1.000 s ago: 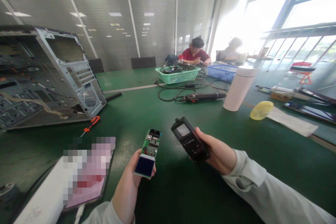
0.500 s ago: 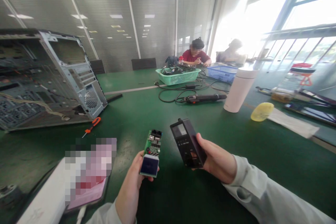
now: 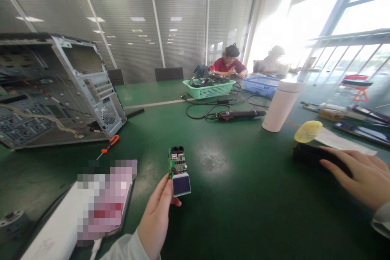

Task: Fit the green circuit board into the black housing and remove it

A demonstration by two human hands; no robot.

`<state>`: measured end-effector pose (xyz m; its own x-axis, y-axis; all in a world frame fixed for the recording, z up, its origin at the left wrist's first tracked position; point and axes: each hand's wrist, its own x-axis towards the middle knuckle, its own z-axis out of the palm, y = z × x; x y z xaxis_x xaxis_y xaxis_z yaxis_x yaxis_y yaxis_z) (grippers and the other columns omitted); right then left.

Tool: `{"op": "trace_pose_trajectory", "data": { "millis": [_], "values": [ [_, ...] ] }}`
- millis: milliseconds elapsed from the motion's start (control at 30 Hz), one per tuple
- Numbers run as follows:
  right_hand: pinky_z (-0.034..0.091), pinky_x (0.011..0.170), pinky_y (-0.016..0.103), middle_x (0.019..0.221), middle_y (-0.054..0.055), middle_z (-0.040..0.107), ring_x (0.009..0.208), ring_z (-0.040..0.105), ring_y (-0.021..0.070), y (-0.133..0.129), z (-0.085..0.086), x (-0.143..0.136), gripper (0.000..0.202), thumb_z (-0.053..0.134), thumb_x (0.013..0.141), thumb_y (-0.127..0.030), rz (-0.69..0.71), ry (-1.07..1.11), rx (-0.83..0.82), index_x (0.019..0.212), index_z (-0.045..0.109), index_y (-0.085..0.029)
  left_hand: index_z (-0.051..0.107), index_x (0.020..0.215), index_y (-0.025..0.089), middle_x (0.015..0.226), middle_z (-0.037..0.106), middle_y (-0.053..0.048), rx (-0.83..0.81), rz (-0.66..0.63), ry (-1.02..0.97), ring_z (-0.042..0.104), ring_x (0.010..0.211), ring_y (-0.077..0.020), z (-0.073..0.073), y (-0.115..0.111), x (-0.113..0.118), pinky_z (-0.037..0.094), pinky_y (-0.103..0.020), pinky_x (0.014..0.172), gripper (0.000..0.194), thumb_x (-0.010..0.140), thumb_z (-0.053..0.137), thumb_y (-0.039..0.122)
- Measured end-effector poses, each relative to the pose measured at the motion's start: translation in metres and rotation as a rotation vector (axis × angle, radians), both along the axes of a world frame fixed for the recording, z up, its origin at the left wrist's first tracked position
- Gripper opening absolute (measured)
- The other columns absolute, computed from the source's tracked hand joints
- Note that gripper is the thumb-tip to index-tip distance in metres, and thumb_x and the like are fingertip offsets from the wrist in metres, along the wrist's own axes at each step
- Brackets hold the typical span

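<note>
Near the middle of the view, my left hand holds a green circuit board by its lower part. A small dark square screen in a pale frame sits on the board's near end, and black connectors top its far end. Far to the right, my right hand is closed round a black casing, low over the table beside a yellow oval object. The casing's front face is turned out of sight.
An open metal computer case stands at left, near an orange-handled screwdriver. A phone and white box lie front left. Behind are a black power tool, pink bottle, green basket and two people.
My right hand has carried the black casing far to the right, turning it over beside the yellow object. My left hand has moved slightly right and up with the board.
</note>
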<state>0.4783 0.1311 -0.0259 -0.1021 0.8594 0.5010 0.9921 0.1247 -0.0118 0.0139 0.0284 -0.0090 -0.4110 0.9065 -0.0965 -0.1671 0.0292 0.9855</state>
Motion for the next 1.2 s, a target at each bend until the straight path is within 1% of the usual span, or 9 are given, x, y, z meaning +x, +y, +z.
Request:
{"op": "trace_pose_trajectory", "data": {
  "millis": [133, 233, 367, 533, 667, 800, 967, 1067, 1200],
  "values": [
    [0.042, 0.088, 0.054, 0.107, 0.018, 0.06, 0.1, 0.056, 0.0397, -0.003, -0.011, 0.014, 0.058, 0.036, 0.085, -0.059, -0.015, -0.082, 0.014, 0.124, 0.051, -0.02, 0.07, 0.105, 0.015, 0.094, 0.077, -0.009, -0.032, 0.032, 0.007, 0.068, 0.086, -0.0268, 0.001, 0.0, 0.002, 0.052, -0.036, 0.069, 0.066, 0.059, 0.072, 0.063],
    [0.041, 0.089, 0.056, 0.116, 0.022, 0.057, 0.109, 0.051, 0.0436, -0.007, -0.002, -0.001, 0.066, 0.038, 0.084, -0.062, -0.046, -0.1, 0.036, 0.129, 0.048, -0.015, 0.073, 0.095, 0.016, 0.089, 0.078, -0.006, -0.02, -0.013, 0.042, 0.068, 0.08, -0.0232, 0.006, 0.003, 0.002, 0.052, -0.033, 0.071, 0.06, 0.058, 0.074, 0.063],
    [0.037, 0.093, 0.061, 0.123, 0.022, 0.053, 0.117, 0.043, 0.0454, -0.016, 0.025, -0.046, 0.074, 0.031, 0.084, -0.067, 0.036, -0.066, 0.18, 0.134, 0.043, -0.014, 0.073, 0.086, 0.017, 0.081, 0.078, -0.004, 0.021, -0.083, 0.032, 0.069, 0.078, -0.0227, 0.016, 0.006, 0.006, 0.054, -0.032, 0.071, 0.052, 0.057, 0.076, 0.06],
    [0.036, 0.099, 0.058, 0.12, 0.017, 0.055, 0.12, 0.044, 0.0372, -0.028, 0.06, -0.118, 0.053, 0.036, 0.091, -0.051, 0.312, -0.042, 0.274, 0.131, 0.046, -0.019, 0.067, 0.093, 0.018, 0.089, 0.077, -0.005, 0.029, -0.11, 0.028, 0.071, 0.086, -0.0245, 0.02, 0.004, 0.008, 0.054, -0.036, 0.082, 0.047, 0.055, 0.082, 0.04],
    [0.038, 0.102, 0.052, 0.128, 0.01, 0.053, 0.125, 0.042, 0.0295, -0.04, 0.074, -0.166, 0.048, 0.046, 0.091, -0.04, 0.545, -0.024, 0.253, 0.136, 0.041, -0.024, 0.062, 0.096, 0.018, 0.09, 0.073, -0.006, 0.025, -0.176, 0.213, 0.071, 0.084, -0.0255, 0.02, 0.0, 0.007, 0.055, -0.04, 0.081, 0.042, 0.059, 0.077, 0.03],
    [0.042, 0.103, 0.046, 0.134, 0.007, 0.051, 0.129, 0.039, 0.0251, -0.056, 0.072, -0.21, 0.046, 0.048, 0.091, -0.037, 0.695, 0.07, 0.108, 0.135, 0.043, -0.023, 0.061, 0.097, 0.019, 0.09, 0.066, -0.005, 0.149, -0.22, 0.507, 0.069, 0.085, -0.0251, 0.02, -0.004, 0.007, 0.056, -0.04, 0.078, 0.031, 0.067, 0.068, 0.025],
    [0.041, 0.104, 0.043, 0.13, 0.009, 0.054, 0.125, 0.044, 0.0249, -0.064, 0.058, -0.261, 0.056, 0.049, 0.088, -0.051, 0.898, 0.15, -0.063, 0.133, 0.046, -0.018, 0.059, 0.101, 0.022, 0.089, 0.062, -0.003, 0.354, -0.279, 0.813, 0.065, 0.083, -0.0216, 0.022, -0.009, 0.008, 0.055, -0.036, 0.074, 0.031, 0.072, 0.061, 0.013],
    [0.045, 0.097, 0.039, 0.111, 0.009, 0.062, 0.111, 0.051, 0.023, -0.061, 0.053, -0.277, 0.048, 0.052, 0.086, -0.051, 0.951, 0.204, -0.101, 0.118, 0.056, -0.016, 0.056, 0.104, 0.023, 0.091, 0.061, -0.003, 0.423, -0.326, 0.89, 0.065, 0.083, -0.0205, 0.021, -0.012, 0.008, 0.055, -0.034, 0.074, 0.033, 0.074, 0.061, 0.012],
    [0.05, 0.078, 0.037, 0.093, 0.007, 0.061, 0.09, 0.054, 0.0205, -0.057, 0.049, -0.279, 0.041, 0.05, 0.087, -0.053, 0.938, 0.234, -0.124, 0.102, 0.057, -0.016, 0.046, 0.118, 0.027, 0.102, 0.058, -0.004, 0.411, -0.344, 0.918, 0.064, 0.093, -0.0213, 0.013, -0.012, 0.008, 0.054, -0.038, 0.082, 0.046, 0.077, 0.058, 0.01]
  ]
}}
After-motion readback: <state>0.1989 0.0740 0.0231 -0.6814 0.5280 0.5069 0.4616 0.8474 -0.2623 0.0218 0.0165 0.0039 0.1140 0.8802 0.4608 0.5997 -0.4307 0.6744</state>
